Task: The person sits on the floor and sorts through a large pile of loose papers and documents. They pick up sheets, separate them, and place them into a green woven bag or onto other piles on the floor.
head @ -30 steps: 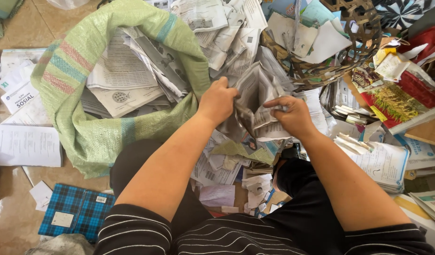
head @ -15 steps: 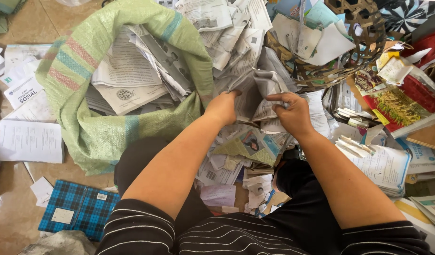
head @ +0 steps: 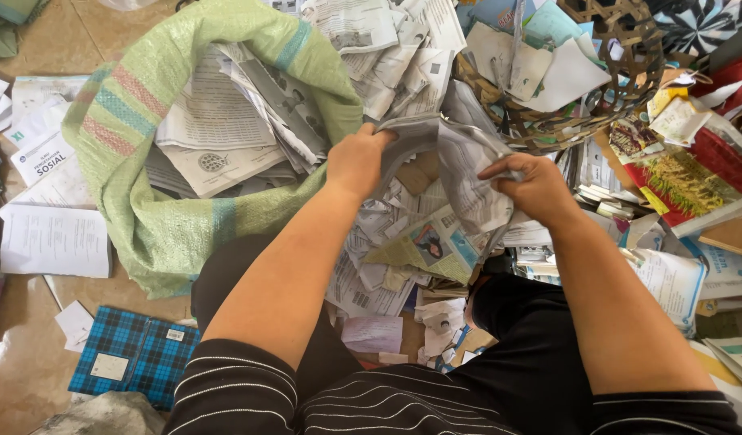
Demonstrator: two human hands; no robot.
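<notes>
Gripping a crumpled grey newspaper sheet (head: 460, 165) between them, the left hand (head: 356, 161) and right hand (head: 534, 187) both keep a closed grip on its edges, just right of the paper-stuffed green woven sack (head: 157, 217). A blue plaid notebook (head: 133, 354) with a white label lies on the floor (head: 24, 370).

A blue plaid notebook (head: 133, 353) at lower left carries two white rectangular labels, and a red and yellow printed packet (head: 683, 179) lies at far right.
</notes>
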